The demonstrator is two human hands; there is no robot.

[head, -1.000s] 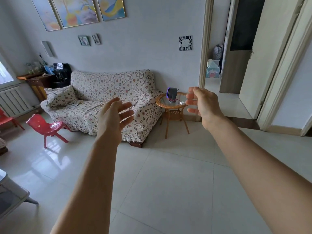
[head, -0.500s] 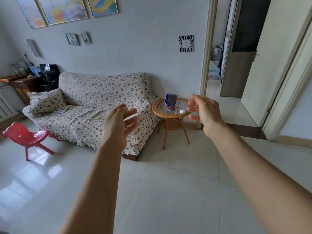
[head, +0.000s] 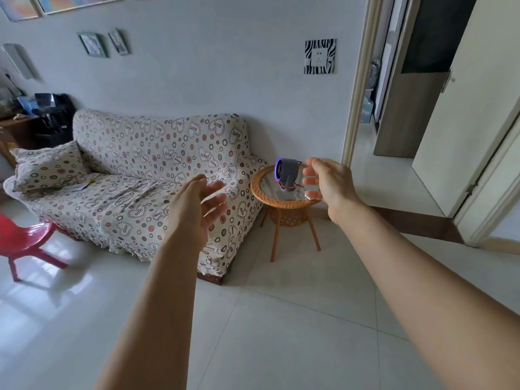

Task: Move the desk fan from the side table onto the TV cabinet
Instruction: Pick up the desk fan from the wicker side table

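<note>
The desk fan [head: 287,171], a small grey drum with a glowing violet ring around its face, stands upright on the glass surface of the round wicker side table [head: 281,202], its face turned toward the sofa and a thin red cord trailing around its foot. The side table sits on three slanted legs on the pale tiled floor [head: 281,319], just beside the arm of the sofa [head: 146,175], which is draped in a cream cover printed with hearts and circles and carries a matching cushion [head: 46,168] at its far end. The right hand [head: 330,185] is raised in front of the table's right edge, close to the fan in the view but not touching it; its fingers [head: 311,178] are spread and gently bent, holding nothing, and they hide a small white object on the glass. The left hand [head: 197,209] hovers in front of the sofa's seat, well apart from the fan, palm turned inward and fingers loosely extended, also holding nothing. A red plastic chair [head: 25,243] stands on the floor at the left edge. On the grey wall above the table hangs a socket with a zebra-striped frame [head: 320,56], and farther left are two small framed pictures [head: 102,43]. An open doorway [head: 394,80] lies to the right.
</note>
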